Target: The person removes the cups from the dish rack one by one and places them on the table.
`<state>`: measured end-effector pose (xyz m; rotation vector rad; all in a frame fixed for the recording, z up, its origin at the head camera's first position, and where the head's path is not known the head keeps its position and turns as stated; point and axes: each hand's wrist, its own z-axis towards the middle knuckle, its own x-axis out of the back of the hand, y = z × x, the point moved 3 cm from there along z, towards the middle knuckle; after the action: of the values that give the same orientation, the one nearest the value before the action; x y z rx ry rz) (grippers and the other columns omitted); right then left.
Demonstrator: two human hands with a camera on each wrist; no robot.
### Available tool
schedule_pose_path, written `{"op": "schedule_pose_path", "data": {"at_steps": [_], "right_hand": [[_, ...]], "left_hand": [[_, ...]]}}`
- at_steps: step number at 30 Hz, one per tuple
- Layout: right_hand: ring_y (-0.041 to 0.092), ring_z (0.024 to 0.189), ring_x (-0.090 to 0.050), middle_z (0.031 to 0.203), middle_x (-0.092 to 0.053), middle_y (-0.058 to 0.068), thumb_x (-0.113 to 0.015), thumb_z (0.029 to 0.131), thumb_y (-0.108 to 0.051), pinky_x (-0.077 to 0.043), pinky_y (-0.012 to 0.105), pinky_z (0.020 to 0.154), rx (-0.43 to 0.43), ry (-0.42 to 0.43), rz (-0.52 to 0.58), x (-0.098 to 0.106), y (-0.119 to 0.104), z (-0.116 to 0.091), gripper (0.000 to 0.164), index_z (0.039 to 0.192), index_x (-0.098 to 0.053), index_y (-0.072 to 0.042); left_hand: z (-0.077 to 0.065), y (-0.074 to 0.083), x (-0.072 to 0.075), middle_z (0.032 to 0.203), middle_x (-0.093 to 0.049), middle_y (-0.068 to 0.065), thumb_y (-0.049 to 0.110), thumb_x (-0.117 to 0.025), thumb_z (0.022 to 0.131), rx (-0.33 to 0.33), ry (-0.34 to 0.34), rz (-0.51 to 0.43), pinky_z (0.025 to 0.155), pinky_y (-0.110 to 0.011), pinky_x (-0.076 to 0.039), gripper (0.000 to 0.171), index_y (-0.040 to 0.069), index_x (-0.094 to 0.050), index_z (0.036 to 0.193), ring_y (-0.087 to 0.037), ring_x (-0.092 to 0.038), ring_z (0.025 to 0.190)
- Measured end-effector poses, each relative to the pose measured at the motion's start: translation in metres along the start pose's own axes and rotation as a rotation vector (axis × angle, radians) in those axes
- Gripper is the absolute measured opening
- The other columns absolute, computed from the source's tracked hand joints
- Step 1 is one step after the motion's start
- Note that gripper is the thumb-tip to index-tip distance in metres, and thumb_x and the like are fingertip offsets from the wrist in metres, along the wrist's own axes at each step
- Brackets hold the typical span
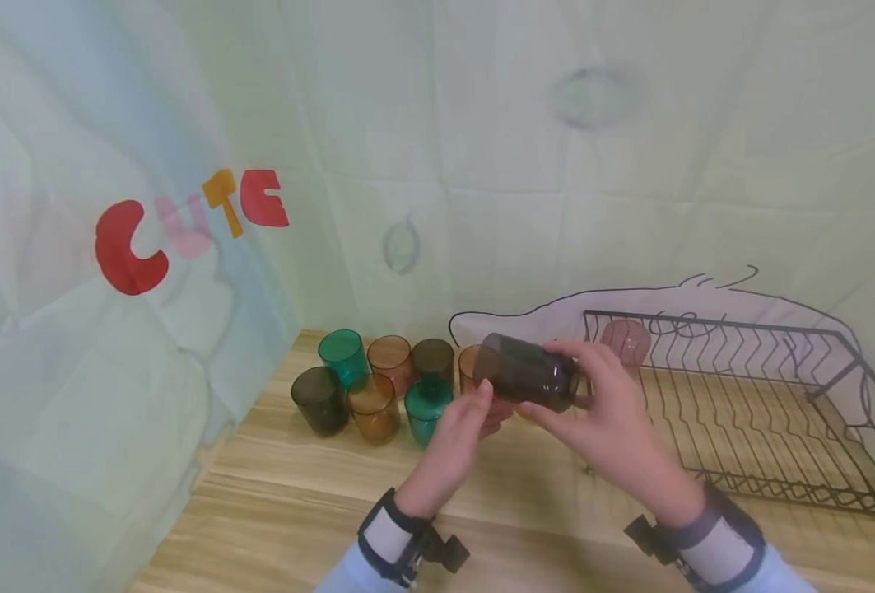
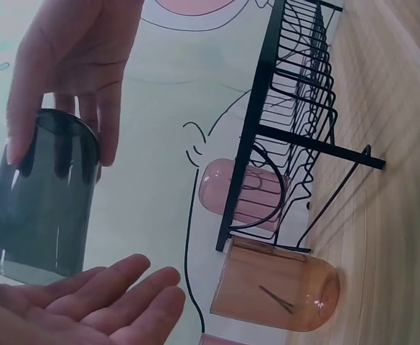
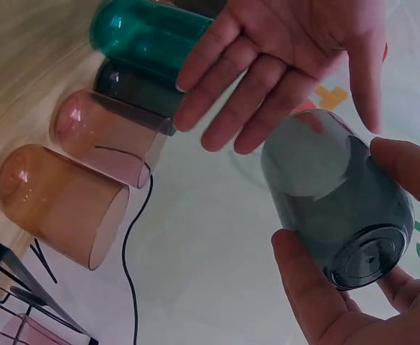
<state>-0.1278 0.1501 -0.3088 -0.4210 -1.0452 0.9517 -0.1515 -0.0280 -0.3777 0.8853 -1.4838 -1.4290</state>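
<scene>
A dark grey glass tumbler (image 1: 520, 372) is held tilted on its side above the table, its mouth toward the left. My right hand (image 1: 618, 416) grips it near the base, thumb and fingers on opposite sides, as the right wrist view also shows on the tumbler (image 3: 339, 194). My left hand (image 1: 453, 436) is at the mouth end, thumb close to the rim. In the left wrist view, the left hand's fingers (image 2: 134, 298) stretch out loosely beneath the rim, curled round nothing. Just behind the held tumbler stands an orange one (image 1: 467, 362), partly hidden.
Left of the hands, several tumblers stand in two rows, among them a green one (image 1: 343, 356), an amber one (image 1: 374, 412) and a dark one (image 1: 320, 402). On the right is a black wire dish rack (image 1: 748, 412) with a pink tumbler (image 1: 627, 342) at its left end.
</scene>
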Motion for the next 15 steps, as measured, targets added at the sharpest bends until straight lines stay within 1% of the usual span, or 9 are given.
{"op": "schedule_pose_path", "data": {"at_steps": [4, 8, 12, 15], "right_hand": [[0.018, 0.108, -0.053, 0.121, -0.047, 0.002, -0.084, 0.067, -0.021, -0.057, 0.021, 0.071, -0.045, -0.037, 0.016, -0.004, 0.004, -0.004, 0.071, 0.127, -0.048, -0.019], [0.017, 0.107, -0.051, 0.12, -0.048, 0.002, -0.083, 0.067, -0.023, -0.057, 0.021, 0.071, -0.092, -0.092, -0.003, -0.009, 0.008, -0.008, 0.075, 0.131, -0.045, -0.018], [0.018, 0.109, -0.05, 0.12, -0.048, 0.002, -0.084, 0.067, -0.023, -0.057, 0.022, 0.07, -0.093, -0.117, -0.008, -0.012, 0.012, -0.01, 0.078, 0.134, -0.044, -0.019], [0.018, 0.112, -0.05, 0.123, -0.048, 0.001, -0.084, 0.066, -0.021, -0.057, 0.023, 0.07, -0.086, -0.127, 0.005, -0.014, 0.013, -0.01, 0.079, 0.134, -0.043, -0.02]], "left_hand": [[0.0, 0.001, 0.001, 0.124, -0.062, -0.005, 0.053, -0.029, 0.098, -0.027, 0.005, -0.081, 0.102, -0.039, -0.046, 0.054, 0.014, -0.055, 0.124, -0.019, -0.059, 0.117], [-0.001, 0.003, 0.0, 0.123, -0.063, -0.009, 0.047, -0.032, 0.099, -0.061, 0.038, -0.149, 0.101, -0.041, -0.046, 0.049, 0.012, -0.051, 0.128, -0.02, -0.06, 0.115], [-0.001, 0.003, 0.0, 0.12, -0.063, -0.012, 0.045, -0.038, 0.098, -0.07, 0.082, -0.168, 0.096, -0.04, -0.05, 0.047, 0.01, -0.052, 0.126, -0.022, -0.063, 0.11], [-0.001, 0.004, 0.0, 0.12, -0.062, -0.013, 0.042, -0.045, 0.097, -0.058, 0.093, -0.194, 0.093, -0.039, -0.051, 0.044, 0.009, -0.052, 0.125, -0.023, -0.064, 0.107]]}}
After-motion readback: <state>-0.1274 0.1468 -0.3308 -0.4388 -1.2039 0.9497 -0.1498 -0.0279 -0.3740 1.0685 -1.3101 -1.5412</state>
